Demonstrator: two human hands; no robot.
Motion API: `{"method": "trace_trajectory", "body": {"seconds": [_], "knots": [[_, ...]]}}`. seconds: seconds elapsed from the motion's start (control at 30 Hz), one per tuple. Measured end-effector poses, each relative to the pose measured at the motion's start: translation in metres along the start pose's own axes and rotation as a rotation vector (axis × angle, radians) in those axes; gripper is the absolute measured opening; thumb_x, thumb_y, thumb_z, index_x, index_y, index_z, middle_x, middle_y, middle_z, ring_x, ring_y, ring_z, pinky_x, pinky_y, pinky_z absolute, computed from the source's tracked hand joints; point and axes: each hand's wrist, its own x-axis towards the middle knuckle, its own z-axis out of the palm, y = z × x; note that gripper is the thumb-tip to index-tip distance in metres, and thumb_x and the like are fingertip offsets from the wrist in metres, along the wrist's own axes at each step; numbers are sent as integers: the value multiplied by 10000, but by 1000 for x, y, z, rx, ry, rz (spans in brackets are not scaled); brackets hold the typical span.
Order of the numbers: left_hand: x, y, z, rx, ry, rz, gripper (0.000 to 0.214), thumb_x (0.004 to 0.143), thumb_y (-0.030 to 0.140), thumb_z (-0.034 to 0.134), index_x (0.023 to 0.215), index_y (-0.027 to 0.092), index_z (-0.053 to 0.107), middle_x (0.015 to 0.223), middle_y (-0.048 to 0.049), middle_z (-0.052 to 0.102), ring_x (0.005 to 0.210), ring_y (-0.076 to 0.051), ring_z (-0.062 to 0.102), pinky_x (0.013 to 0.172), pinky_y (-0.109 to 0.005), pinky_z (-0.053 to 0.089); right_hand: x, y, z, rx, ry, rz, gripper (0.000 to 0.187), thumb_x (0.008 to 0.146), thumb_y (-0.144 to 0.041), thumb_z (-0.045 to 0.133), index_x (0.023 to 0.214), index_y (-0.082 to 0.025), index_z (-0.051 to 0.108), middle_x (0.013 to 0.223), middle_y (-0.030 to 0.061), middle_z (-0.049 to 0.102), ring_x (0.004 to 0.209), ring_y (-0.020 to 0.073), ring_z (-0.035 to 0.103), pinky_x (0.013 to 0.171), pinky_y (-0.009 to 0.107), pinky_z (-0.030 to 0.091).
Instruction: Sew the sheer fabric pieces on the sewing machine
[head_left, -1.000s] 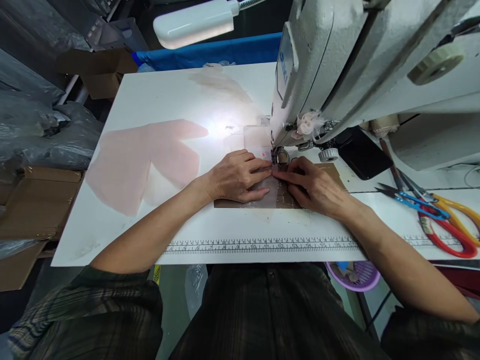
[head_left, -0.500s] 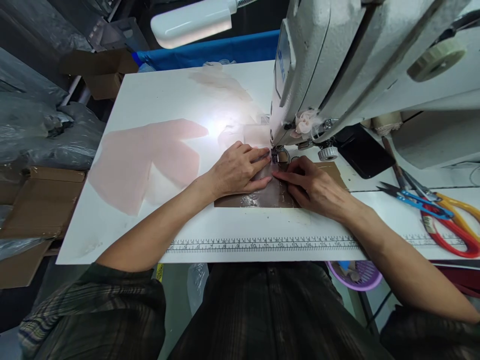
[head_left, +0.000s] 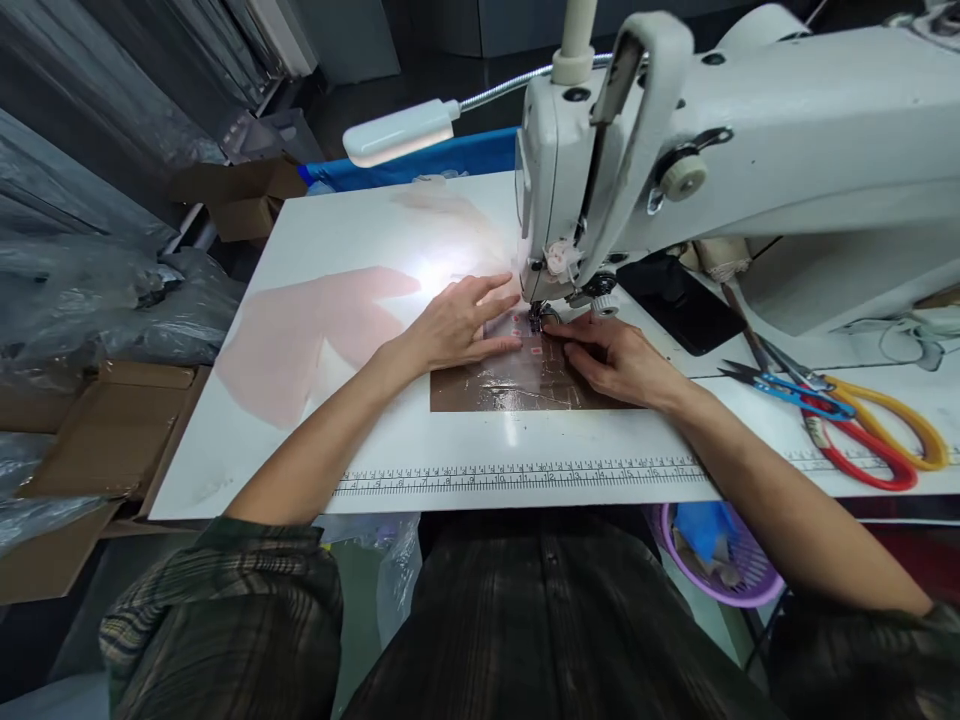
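My left hand lies with fingers spread on a small piece of sheer pale fabric, left of the needle. Close to the presser foot of the white sewing machine, my right hand stretches its index finger toward the foot, the thumb apart below it. Its other fingers are partly hidden. Under the fabric is a shiny brown taped sheet. Small reddish marks show between the hands. Pale pink sheer fabric pieces lie flat on the left of the white table.
A lamp shines from behind. On the right are a black phone, blue snips and scissors with red and yellow handles. A ruler strip lines the front edge. Below hangs a purple basket. Cardboard boxes stand left.
My view has shifted, showing more of the machine's top. The left fingers have drawn slightly away from the presser foot; the right index finger now reaches closer to it. More reddish marks are visible.
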Motion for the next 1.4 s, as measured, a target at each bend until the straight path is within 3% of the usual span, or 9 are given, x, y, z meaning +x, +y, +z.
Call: {"method": "trace_trajectory", "body": {"seconds": [0.1,0.2,0.5,0.63,0.73,0.83,1.07,1.2,1.4], "knots": [[-2,7,-14,-22,18,33,354,1004,402,549,1233,148,639,1235,-158,673,1084,-247,646,903,-400,547,3,1,-2,97,72,77,375,890,-208,523,1186,-201,754,960,81,712,798,194,650,798,368,548],[-8,24,-17,-90,-76,115,262,1011,287,525,1148,131,686,1108,-128,728,989,-228,685,838,-377,571,4,3,-1,144,140,101,329,878,-213,534,1092,-174,782,954,94,725,808,198,661,768,353,547],[-25,35,8,-453,54,115,150,939,299,664,952,179,752,1035,-97,749,945,-192,709,833,-358,598,3,-3,5,115,137,51,312,858,-171,530,1042,-201,781,983,80,736,822,202,676,758,348,530],[-24,35,13,-487,93,72,150,955,264,643,889,174,744,981,-86,738,919,-185,694,825,-358,587,1,-10,4,138,25,-61,285,825,-173,552,1020,-197,759,909,61,699,705,161,618,697,320,515],[-24,39,15,-508,102,21,149,962,256,632,887,173,730,966,-73,725,918,-180,682,825,-359,577,-1,-14,3,153,-146,-197,267,799,-217,621,1046,-189,717,973,76,688,846,204,636,780,349,523],[-24,41,16,-522,107,-28,160,968,266,626,887,162,716,969,-73,717,920,-173,678,822,-346,566,-1,-16,5,110,-201,-253,205,844,-304,650,1013,-193,686,974,89,684,934,243,633,832,385,514],[-26,42,17,-258,154,91,116,961,292,646,970,203,720,1048,-61,734,917,-166,668,804,-344,494,2,-14,7,123,-137,-220,190,934,-283,547,955,-166,695,908,102,683,843,215,632,766,354,504],[-25,42,18,-120,209,201,95,959,228,641,899,216,713,991,-23,756,812,-138,640,764,-328,450,2,-9,2,80,30,-34,252,914,-301,576,1077,-170,716,913,78,701,708,175,599,652,325,483],[-23,43,18,-127,211,217,79,960,193,631,914,215,690,979,-6,773,810,-132,649,798,-341,464,0,0,7,-31,40,-129,347,953,-258,521,1226,-192,725,1060,118,673,927,227,650,839,381,545]]}}
